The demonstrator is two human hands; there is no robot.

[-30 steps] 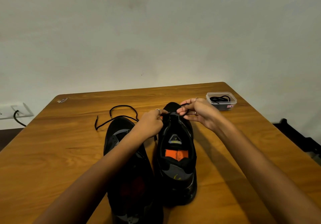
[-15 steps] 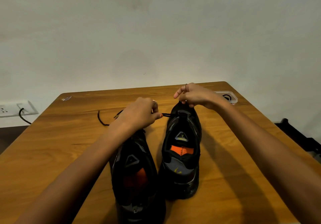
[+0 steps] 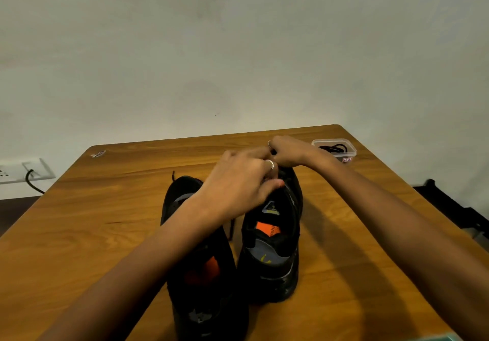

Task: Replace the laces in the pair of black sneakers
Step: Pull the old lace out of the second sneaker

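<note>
My left hand (image 3: 246, 181) had crossed from beside the left sneaker (image 3: 195, 256) to the right sneaker's (image 3: 275, 234) toe, meeting my right hand (image 3: 288, 151). Both were curled, apparently pinching lace there. Judging by that, threading continued; spare laces (image 3: 334, 148) waited far right.

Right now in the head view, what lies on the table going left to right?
Sticker → left sneaker → right sneaker → clear box holding black laces.
</note>
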